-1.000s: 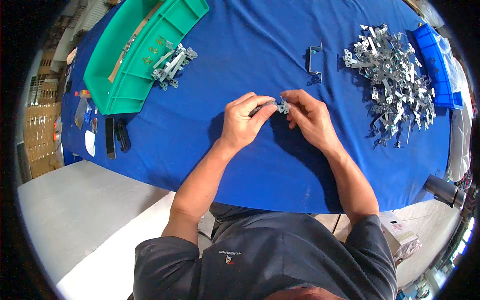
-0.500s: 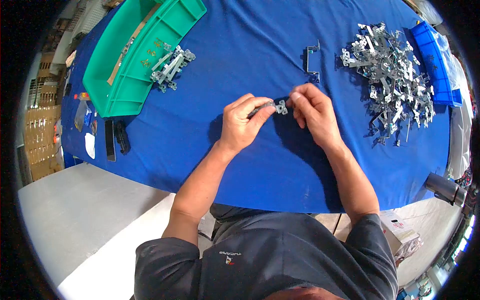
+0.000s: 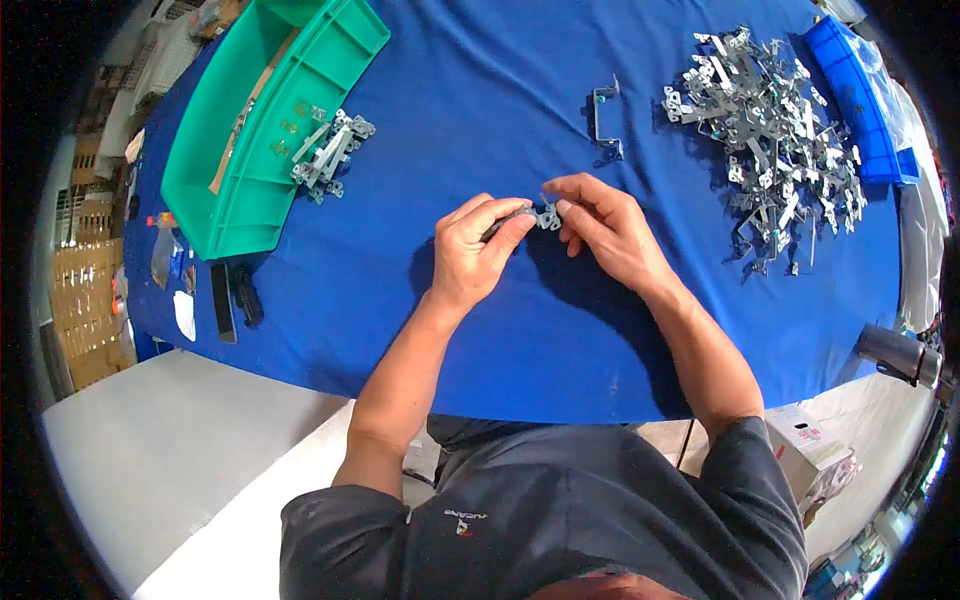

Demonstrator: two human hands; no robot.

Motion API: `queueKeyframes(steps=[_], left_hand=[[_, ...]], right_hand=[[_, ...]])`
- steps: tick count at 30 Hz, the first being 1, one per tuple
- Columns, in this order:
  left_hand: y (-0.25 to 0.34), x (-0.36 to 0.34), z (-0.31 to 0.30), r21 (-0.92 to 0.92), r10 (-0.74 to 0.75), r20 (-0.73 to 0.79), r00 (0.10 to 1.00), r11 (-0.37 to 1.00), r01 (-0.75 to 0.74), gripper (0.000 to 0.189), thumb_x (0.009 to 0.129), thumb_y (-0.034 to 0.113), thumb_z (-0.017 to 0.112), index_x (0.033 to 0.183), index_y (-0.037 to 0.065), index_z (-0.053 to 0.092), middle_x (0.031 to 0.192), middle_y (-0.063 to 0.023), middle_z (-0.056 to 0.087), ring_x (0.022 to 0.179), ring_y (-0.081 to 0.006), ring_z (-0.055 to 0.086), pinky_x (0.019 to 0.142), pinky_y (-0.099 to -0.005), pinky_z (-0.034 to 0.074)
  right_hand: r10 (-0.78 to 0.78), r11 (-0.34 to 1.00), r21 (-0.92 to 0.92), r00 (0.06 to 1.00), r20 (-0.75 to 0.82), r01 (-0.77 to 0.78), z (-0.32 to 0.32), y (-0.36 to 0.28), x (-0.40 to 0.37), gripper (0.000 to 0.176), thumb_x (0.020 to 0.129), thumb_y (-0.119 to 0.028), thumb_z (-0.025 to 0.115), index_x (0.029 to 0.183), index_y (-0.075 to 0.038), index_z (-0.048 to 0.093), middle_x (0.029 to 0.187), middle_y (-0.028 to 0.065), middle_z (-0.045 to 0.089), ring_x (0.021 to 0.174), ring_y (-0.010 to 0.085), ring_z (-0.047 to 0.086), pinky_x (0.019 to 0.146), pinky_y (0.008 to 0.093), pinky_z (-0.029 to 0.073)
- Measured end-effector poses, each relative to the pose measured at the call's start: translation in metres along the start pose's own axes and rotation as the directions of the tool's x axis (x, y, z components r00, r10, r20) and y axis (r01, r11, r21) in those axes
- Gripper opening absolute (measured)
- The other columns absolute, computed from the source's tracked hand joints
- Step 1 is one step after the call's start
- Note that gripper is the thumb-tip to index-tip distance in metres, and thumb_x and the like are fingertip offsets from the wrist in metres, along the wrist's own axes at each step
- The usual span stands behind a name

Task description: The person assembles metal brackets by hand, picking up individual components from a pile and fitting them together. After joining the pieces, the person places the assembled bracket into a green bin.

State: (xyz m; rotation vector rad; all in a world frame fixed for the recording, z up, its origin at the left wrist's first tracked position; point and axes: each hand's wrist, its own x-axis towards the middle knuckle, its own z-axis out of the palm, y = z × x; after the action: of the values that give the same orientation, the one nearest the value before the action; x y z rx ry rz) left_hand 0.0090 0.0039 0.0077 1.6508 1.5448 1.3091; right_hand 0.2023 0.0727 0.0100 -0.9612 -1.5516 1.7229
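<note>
A small grey metal bracket [image 3: 541, 214] is held between both hands just above the blue tablecloth [image 3: 480, 90]. My left hand [image 3: 470, 250] grips its left end with thumb and fingers closed. My right hand [image 3: 605, 230] pinches the right end with its fingertips. A single bent metal bracket [image 3: 603, 118] lies on the cloth beyond my hands. A large heap of loose metal brackets [image 3: 770, 130] lies at the far right.
A green plastic tray [image 3: 250, 120] stands at the far left, with a small stack of brackets [image 3: 328, 152] beside it. A blue bin [image 3: 855, 95] sits past the heap. Dark tools [image 3: 232, 295] lie near the cloth's left edge. A white table [image 3: 170, 460] adjoins at the lower left.
My right hand's fingertips have come back onto the bracket's right end after lifting slightly. The view has shifted a little; both hands stay together over the cloth.
</note>
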Motion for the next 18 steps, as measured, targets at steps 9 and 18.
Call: queueKeyframes(steps=[9,18], left_hand=[[-0.001,0.0,0.003,0.033,0.054,0.07,0.996,0.998,-0.056,0.018,0.087,0.012,0.08,0.098,-0.001,0.075,0.076,-0.0095,0.067,0.063,-0.0182,0.062,0.057,-0.0305,0.047],[-0.003,-0.001,0.004,0.068,0.072,0.11,0.991,0.995,-0.079,0.015,0.088,0.008,0.079,0.1,-0.001,0.076,0.076,-0.0062,0.066,0.063,-0.0117,0.058,0.056,-0.0273,0.044]], right_hand=[[0.032,0.982,-0.185,0.998,0.049,-0.023,-0.005,-0.007,0.0,0.017,0.104,-0.018,0.059,0.103,-0.001,0.065,0.079,0.0025,0.064,0.069,0.0082,0.058,0.06,0.0274,0.048],[-0.085,0.979,-0.188,0.995,-0.055,0.073,0.0,0.0,-0.001,0.016,0.104,-0.018,0.059,0.104,-0.002,0.062,0.079,0.0032,0.063,0.068,0.008,0.056,0.06,0.0277,0.047]])
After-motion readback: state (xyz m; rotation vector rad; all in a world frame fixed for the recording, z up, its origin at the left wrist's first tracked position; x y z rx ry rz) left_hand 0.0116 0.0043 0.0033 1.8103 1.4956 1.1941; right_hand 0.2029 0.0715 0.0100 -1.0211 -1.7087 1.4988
